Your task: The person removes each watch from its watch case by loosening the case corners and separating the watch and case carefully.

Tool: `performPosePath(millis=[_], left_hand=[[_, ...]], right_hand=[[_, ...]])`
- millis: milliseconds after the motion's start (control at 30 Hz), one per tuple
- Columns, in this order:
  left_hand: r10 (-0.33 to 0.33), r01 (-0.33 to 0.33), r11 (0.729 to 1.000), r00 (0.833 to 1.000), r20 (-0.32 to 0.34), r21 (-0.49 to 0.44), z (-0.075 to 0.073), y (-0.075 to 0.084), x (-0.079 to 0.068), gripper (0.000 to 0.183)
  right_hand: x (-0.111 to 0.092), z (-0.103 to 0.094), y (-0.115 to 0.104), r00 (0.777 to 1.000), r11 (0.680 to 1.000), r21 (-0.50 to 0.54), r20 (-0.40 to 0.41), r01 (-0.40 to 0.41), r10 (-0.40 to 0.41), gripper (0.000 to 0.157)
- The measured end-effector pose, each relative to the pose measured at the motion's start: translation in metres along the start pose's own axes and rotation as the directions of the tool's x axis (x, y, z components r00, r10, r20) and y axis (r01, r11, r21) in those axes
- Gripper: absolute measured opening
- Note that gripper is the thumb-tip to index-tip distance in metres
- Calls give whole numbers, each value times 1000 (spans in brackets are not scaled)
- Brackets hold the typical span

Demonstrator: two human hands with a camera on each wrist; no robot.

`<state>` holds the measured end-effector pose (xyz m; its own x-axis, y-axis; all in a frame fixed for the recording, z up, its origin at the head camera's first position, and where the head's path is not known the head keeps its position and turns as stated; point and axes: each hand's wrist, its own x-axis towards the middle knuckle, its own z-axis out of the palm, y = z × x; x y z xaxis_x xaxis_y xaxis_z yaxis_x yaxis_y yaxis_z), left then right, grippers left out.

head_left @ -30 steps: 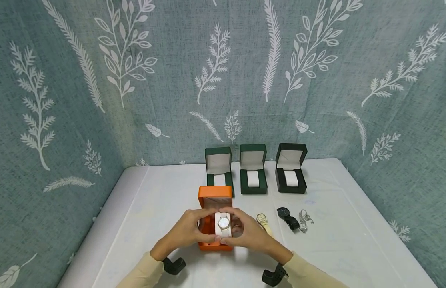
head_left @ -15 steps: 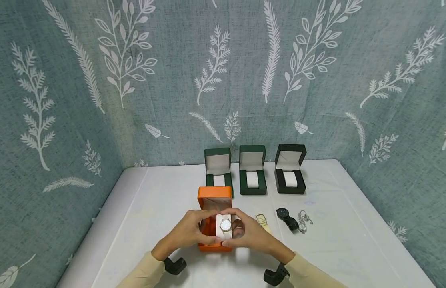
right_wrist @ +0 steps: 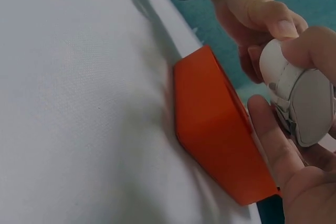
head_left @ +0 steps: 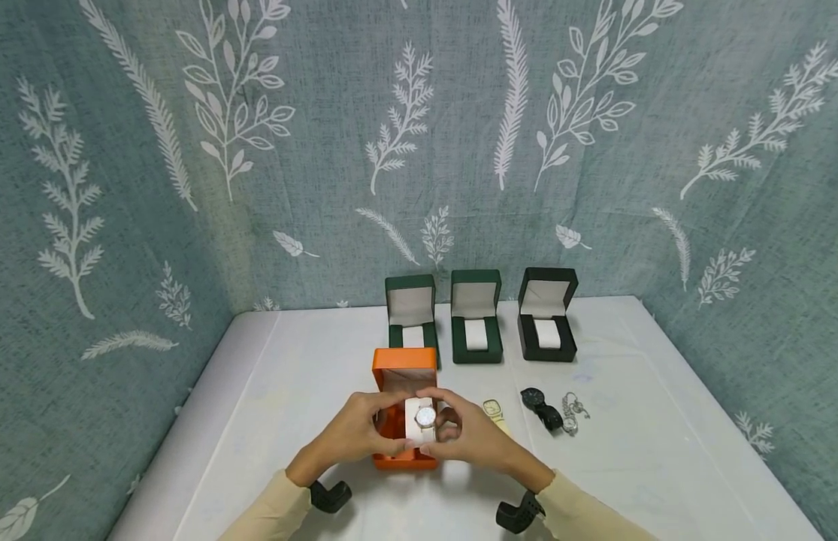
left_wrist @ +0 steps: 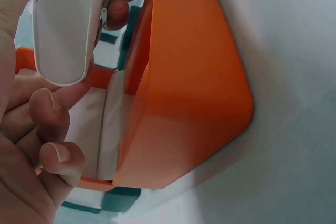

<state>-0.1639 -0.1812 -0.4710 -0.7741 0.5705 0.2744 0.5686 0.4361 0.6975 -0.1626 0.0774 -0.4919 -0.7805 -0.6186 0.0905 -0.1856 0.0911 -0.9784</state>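
Both hands hold a white watch cushion (head_left: 411, 422) above the open orange watch box (head_left: 405, 359). A wristwatch with a pale dial (head_left: 425, 417) and white strap is wrapped round the cushion. My left hand (head_left: 354, 430) pinches the cushion's left part between thumb and fingers, and my right hand (head_left: 478, 434) grips its right part. In the left wrist view, the flat oval cushion end (left_wrist: 62, 32) faces the camera. From the right wrist, the other cushion end (right_wrist: 313, 108) shows, with the strap's buckle (right_wrist: 285, 113) underneath near the fingers.
Behind stand two open green watch boxes (head_left: 476, 358) and an open black one (head_left: 547, 353), each with a white cushion. To the right lie a gold-coloured watch (head_left: 493, 410), a black watch (head_left: 544, 412) and a silver chain watch (head_left: 571, 415) on the white tabletop (head_left: 628, 466).
The watch dial has shifted slightly to the right on the cushion. Both hands keep hold of the cushion over the orange box, almost in place.
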Motion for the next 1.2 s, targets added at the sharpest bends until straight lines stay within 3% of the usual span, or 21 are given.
performPosePath(millis=[167, 600, 867, 1200], left_hand=[[41, -41, 999, 999, 8, 11, 0, -2, 1, 66], [26, -26, 999, 1000, 13, 24, 2, -2, 1, 65], [8, -8, 1000, 999, 31, -4, 1, -3, -2, 64], [-19, 19, 1000, 999, 27, -1, -2, -5, -4, 65]], right_hand=[[2, -1, -1, 1000, 1000, -13, 4, 18, -18, 73], [1, -7, -2, 997, 1000, -16, 69, 20, -19, 76], [-2, -13, 0, 990, 1000, 5, 135, -31, 30, 78], [-9, -21, 6, 995, 997, 64, 95, -36, 30, 79]])
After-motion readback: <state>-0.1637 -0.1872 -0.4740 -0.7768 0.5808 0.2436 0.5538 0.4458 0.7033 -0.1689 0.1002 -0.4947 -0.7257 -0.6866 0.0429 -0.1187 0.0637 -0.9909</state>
